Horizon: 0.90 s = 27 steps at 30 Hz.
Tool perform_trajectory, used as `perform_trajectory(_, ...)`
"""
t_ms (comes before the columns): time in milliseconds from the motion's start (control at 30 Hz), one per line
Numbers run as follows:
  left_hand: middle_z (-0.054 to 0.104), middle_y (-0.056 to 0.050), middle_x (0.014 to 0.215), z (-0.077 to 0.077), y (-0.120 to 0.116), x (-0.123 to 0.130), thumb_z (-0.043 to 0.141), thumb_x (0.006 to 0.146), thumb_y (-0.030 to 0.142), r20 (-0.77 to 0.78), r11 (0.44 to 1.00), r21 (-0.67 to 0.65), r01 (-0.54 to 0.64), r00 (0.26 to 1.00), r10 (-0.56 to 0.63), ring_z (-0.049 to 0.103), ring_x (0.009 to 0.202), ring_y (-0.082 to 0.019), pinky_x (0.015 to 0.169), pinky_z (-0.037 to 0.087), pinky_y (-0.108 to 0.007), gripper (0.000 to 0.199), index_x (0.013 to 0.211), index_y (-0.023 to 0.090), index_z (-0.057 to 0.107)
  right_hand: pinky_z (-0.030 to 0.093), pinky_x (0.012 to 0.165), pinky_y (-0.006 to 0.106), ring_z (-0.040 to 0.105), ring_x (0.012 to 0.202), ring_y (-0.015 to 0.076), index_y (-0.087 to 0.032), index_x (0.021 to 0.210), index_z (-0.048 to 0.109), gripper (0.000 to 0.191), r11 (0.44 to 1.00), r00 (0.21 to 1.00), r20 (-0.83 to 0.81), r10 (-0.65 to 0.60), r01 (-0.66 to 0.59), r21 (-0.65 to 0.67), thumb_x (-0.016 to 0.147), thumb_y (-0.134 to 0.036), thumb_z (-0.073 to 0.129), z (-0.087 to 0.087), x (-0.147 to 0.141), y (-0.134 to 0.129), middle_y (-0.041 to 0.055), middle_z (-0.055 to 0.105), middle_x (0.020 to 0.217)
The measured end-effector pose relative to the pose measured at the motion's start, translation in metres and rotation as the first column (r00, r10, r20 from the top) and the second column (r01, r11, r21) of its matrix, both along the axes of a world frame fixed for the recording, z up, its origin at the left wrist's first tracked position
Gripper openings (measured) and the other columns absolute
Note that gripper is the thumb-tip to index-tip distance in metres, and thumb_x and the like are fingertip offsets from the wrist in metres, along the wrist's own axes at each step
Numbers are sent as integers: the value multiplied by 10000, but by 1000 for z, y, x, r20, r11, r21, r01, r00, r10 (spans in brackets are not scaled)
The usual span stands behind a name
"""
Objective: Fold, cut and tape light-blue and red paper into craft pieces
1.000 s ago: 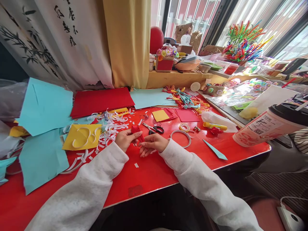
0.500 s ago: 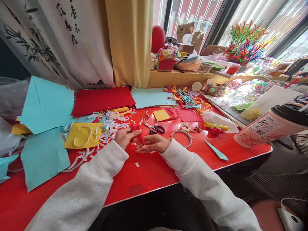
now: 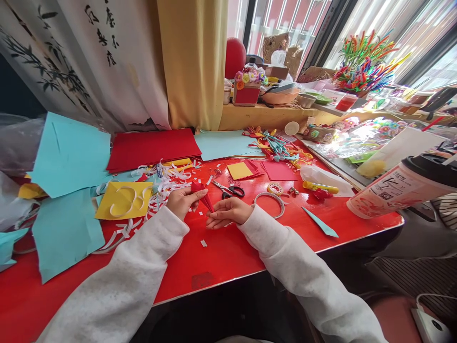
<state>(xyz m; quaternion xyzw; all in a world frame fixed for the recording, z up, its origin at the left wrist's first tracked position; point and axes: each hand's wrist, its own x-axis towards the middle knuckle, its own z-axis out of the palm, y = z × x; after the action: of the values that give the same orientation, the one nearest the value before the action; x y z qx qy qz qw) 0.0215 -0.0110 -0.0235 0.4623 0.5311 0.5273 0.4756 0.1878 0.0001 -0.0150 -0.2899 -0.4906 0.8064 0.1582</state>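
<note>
Between my two hands is a folded red paper (image 3: 204,197), a narrow piece coming to a point at its lower right end. My left hand (image 3: 181,202) pinches its wider upper end between thumb and fingers. At the pointed end, my right hand (image 3: 231,212) has its fingertips closed around the tip. Just beyond the paper lie black-handled scissors (image 3: 232,190) with their blades towards my left hand. To the right of them, a roll of tape (image 3: 269,205) rests flat near my right wrist.
White paper scraps (image 3: 169,183) spread left of my hands, beside a yellow square (image 3: 123,201) and blue sheets (image 3: 69,228). Red sheets (image 3: 153,148) lie behind. A blue folded piece (image 3: 321,223) lies at right, and a tilted drink cup (image 3: 396,190) stands near the table's right edge.
My right hand has slid slightly right, out along the folded red paper to its tip. My left hand has shifted slightly left and still pinches the wider end.
</note>
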Motion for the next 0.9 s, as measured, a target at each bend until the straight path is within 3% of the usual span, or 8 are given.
perform_trajectory(233, 457, 45, 421, 6, -5, 11, 639, 553, 339, -91, 987, -65, 144, 985, -149, 391, 361, -48, 351, 311, -178, 239, 577, 118, 551, 439, 484, 170, 603, 575, 109, -99, 713, 548, 313, 993, 988, 151, 7, -24, 112, 507, -281, 699, 0, -1, 2, 37, 629, 656)
perform_trajectory(367, 535, 36, 553, 11, -6, 13, 650, 553, 321, -44, 977, -25, 211, 976, -212, 468, 419, -72, 367, 375, -184, 366, 853, 153, 525, 369, 371, 162, 563, 459, 93, -110, 652, 536, 299, 974, 991, 117, -65, 38, 222, 586, -391, 619, 1, -1, 2, 18, 603, 571)
perform_trajectory(433, 543, 28, 579, 15, -6, 11, 641, 572, 320, -58, 979, -1, 203, 977, -203, 488, 443, -80, 356, 373, -176, 374, 884, 162, 508, 350, 345, 171, 513, 380, 73, -107, 589, 526, 300, 965, 990, 117, -82, 50, 258, 576, -391, 623, 2, 0, 3, 1, 572, 507)
perform_trajectory(533, 553, 12, 593, 22, -7, 9, 631, 591, 316, -58, 985, 46, 164, 985, -161, 523, 483, -89, 386, 394, -177, 257, 732, 142, 506, 345, 359, 176, 465, 344, 48, -104, 609, 549, 254, 931, 976, 28, -215, 196, 308, 576, -340, 636, 6, 2, 6, -24, 538, 463)
perform_trajectory(633, 559, 23, 603, 25, -10, 12, 657, 565, 289, 64, 994, 23, 110, 992, -112, 572, 555, -114, 518, 470, -233, 264, 676, 139, 470, 369, 417, 179, 494, 400, 50, -129, 708, 550, 243, 870, 893, -146, -425, 448, 208, 551, -278, 661, 11, 2, 9, -34, 559, 509)
perform_trajectory(733, 568, 34, 614, 23, -12, 18, 666, 554, 281, 194, 995, -39, 96, 977, -86, 583, 596, -117, 619, 487, -293, 280, 675, 144, 453, 382, 452, 196, 510, 431, 60, -138, 660, 515, 244, 864, 868, -178, -463, 487, 127, 547, -301, 657, 13, 0, 9, -21, 576, 547)
perform_trajectory(800, 583, 31, 611, 20, -13, 21, 658, 567, 287, 226, 989, -71, 132, 968, -113, 584, 603, -117, 646, 480, -301, 279, 702, 153, 454, 343, 416, 192, 468, 395, 53, -136, 610, 498, 251, 852, 877, -146, -459, 480, 207, 568, -343, 634, 11, -2, 9, -25, 548, 502)
perform_trajectory(900, 601, 6, 632, 18, -14, 23, 618, 608, 333, 184, 975, -96, 200, 966, -180, 581, 617, -121, 647, 469, -286, 275, 779, 150, 505, 255, 371, 188, 355, 357, 36, -141, 524, 463, 282, 758, 854, -112, -508, 505, 413, 601, -375, 600, 6, -4, 10, -57, 421, 408)
